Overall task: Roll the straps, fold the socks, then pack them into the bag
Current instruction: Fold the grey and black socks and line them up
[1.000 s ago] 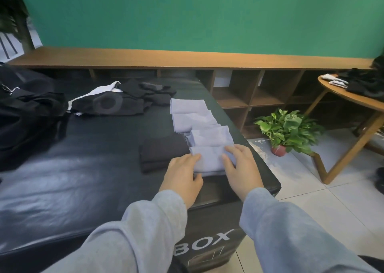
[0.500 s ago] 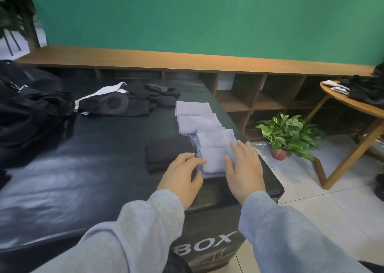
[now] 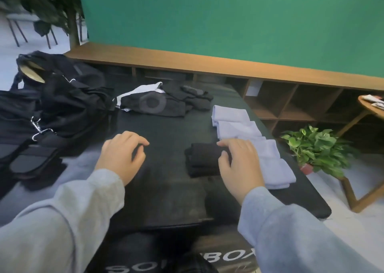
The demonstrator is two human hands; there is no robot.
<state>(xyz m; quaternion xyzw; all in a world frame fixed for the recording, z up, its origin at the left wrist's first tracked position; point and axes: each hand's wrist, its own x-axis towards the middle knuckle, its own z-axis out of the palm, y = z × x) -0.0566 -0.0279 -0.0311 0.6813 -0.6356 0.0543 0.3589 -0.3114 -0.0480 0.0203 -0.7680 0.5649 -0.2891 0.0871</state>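
Socks: 4 pale folded pairs lie in a row right of the black folded pair. My right hand rests on both, fingers loosely spread. My left hand hovers left, fingers curled, holding nothing. I judge gathering comes next: grip stacks flat, carry toward the bag.
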